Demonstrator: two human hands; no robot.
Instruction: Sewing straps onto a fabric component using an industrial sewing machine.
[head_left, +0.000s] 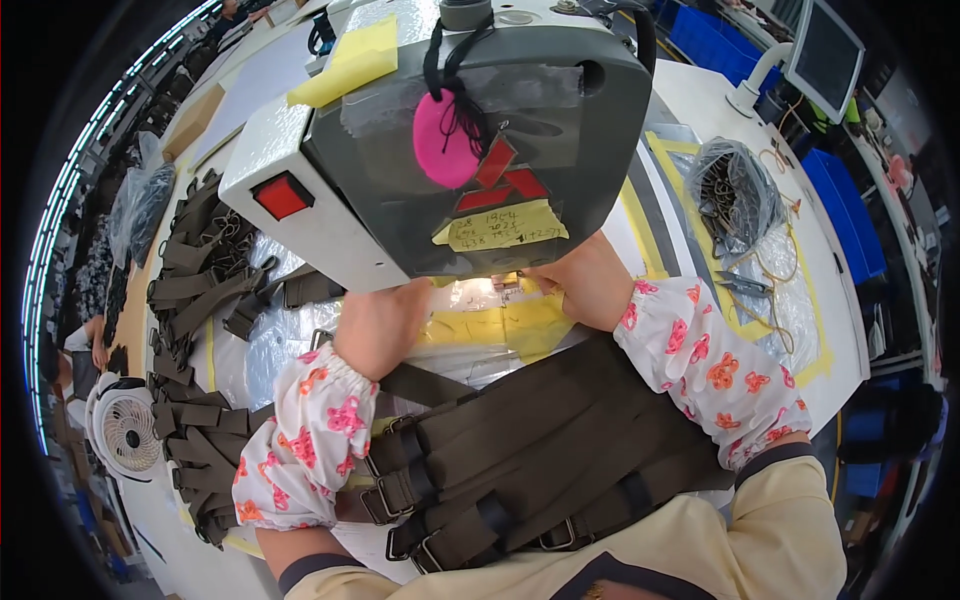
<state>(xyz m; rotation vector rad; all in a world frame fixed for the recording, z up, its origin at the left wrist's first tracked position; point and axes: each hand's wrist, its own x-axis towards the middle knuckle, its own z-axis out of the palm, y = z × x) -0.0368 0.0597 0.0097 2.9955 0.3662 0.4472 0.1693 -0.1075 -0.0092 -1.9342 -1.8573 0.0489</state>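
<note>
Under the grey and white head of a sewing machine (pixel 490 110), both my hands reach in from either side of the lit needle area. My left hand (pixel 385 320) is at the left, its fingers hidden behind the machine head. Opposite it, my right hand (pixel 590 285) has its fingers bent and drawn together near the needle; whatever they hold is too hidden to make out. Several dark olive webbing straps (pixel 560 420) with metal buckles (pixel 385 500) lie across the front of the table and my lap, below both hands. Yellow tape (pixel 470 330) covers part of the machine bed.
A heap of similar straps (pixel 205 430) hangs along the left table edge beside a white fan (pixel 128 428). On the right are a clear plastic bag of metal parts (pixel 735 190), thread snips (pixel 745 285) and loose cord. A screen (pixel 825 60) stands at the far right, near blue bins (pixel 840 215).
</note>
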